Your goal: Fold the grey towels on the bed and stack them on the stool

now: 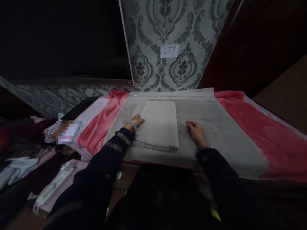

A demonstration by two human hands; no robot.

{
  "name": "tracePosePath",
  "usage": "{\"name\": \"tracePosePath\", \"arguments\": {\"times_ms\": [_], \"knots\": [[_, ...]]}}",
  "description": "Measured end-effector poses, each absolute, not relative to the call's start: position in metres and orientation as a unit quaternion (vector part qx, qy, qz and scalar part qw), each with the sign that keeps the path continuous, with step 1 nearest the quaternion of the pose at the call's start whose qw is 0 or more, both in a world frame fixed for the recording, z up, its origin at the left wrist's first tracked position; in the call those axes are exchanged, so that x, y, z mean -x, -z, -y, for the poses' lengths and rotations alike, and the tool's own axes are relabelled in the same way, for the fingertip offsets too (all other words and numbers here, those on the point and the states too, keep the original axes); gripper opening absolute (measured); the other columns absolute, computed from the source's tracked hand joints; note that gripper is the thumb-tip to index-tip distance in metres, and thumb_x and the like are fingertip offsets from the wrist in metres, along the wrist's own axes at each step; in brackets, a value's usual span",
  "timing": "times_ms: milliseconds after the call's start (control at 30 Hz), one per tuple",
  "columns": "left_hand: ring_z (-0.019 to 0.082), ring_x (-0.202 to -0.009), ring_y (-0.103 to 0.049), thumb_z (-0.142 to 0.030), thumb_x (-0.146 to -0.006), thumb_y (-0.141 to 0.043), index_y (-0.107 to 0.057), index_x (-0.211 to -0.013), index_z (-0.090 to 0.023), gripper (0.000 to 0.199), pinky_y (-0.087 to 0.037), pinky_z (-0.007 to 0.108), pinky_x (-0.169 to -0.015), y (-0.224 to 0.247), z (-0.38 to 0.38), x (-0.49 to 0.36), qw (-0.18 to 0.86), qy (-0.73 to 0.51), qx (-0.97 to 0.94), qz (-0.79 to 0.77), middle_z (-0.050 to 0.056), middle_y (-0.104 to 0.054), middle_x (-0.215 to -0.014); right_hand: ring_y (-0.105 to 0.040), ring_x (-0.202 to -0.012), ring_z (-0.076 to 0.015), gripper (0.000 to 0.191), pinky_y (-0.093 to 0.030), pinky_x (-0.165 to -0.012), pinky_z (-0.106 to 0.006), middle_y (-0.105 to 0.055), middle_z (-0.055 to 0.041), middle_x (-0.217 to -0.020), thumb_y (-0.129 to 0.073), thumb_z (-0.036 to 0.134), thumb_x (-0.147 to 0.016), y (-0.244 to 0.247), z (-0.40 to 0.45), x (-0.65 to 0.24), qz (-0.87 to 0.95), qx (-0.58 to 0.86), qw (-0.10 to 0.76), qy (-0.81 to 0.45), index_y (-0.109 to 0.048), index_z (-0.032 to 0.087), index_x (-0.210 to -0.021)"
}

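A folded towel (159, 124) lies on a grey cloth (230, 147) over a red blanket (268, 134). The left hand (137, 120), loosely bent, touches its left edge; the right hand (194, 130), fingers curled together, is apart from it. Whether either grips anything is unclear.

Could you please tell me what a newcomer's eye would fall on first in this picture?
Probably the pale folded cloth near the centre, lying on the grey cover, with the left hand at its left edge and the right hand off to its right. Next might come the red blanket showing on both sides of the grey cover, and the paper marked 277 on the patterned wall above.
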State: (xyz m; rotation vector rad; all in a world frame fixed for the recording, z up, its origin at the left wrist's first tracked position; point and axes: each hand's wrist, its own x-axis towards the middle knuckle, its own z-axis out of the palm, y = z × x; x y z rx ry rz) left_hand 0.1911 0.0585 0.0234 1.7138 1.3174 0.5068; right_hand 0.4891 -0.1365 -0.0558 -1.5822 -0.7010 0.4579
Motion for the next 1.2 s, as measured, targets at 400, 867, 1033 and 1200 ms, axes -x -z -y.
{"name": "tracePosePath", "arguments": {"times_ms": [400, 867, 1033, 1200], "knots": [[0.022, -0.098, -0.067, -0.011, -0.064, -0.068, -0.069, -0.103, -0.015, 0.039, -0.049, 0.024, -0.080, -0.039, -0.056, -0.182, 0.380, -0.162, -0.739, -0.532, 0.006, -0.074, -0.101, -0.050, -0.052, -0.0099, 0.029, -0.039, -0.047, -0.022, -0.061, 0.0006, -0.068, -0.054, 0.032, -0.072, 0.054, 0.138, -0.488, 0.316, 0.688, 0.627, -0.184, -0.067, 0.016, -0.091], [0.023, -0.093, -0.069, -0.014, -0.063, -0.072, -0.067, -0.104, -0.016, 0.041, -0.052, 0.026, -0.076, -0.042, -0.058, -0.176, 0.369, -0.163, -0.743, -0.534, 0.007, -0.075, -0.098, -0.050, -0.052, -0.0100, 0.032, -0.039, -0.047, -0.023, -0.062, -0.0007, -0.069, -0.058, 0.041, -0.073, 0.054, 0.138, -0.486, 0.329, 0.698, 0.612, -0.175, -0.069, 0.016, -0.090], [0.027, -0.109, -0.066, -0.013, -0.061, -0.075, -0.064, -0.110, -0.017, 0.051, -0.049, 0.029, -0.087, -0.042, -0.062, -0.188, 0.320, -0.184, -0.743, -0.558, 0.012, -0.073, -0.108, -0.051, -0.053, -0.0106, 0.030, -0.041, -0.048, -0.023, -0.064, -0.0012, -0.069, -0.058, 0.035, -0.072, 0.054, 0.139, -0.487, 0.326, 0.699, 0.608, -0.186, -0.070, 0.016, -0.092], [0.029, -0.114, -0.064, -0.008, -0.063, -0.071, -0.062, -0.119, -0.017, 0.057, -0.046, 0.031, -0.091, -0.030, -0.051, -0.197, 0.303, -0.188, -0.743, -0.566, 0.014, -0.072, -0.113, -0.053, -0.053, -0.0110, 0.029, -0.042, -0.049, -0.024, -0.064, -0.0010, -0.069, -0.059, 0.033, -0.072, 0.054, 0.138, -0.487, 0.324, 0.698, 0.608, -0.196, -0.070, 0.016, -0.091]]}}
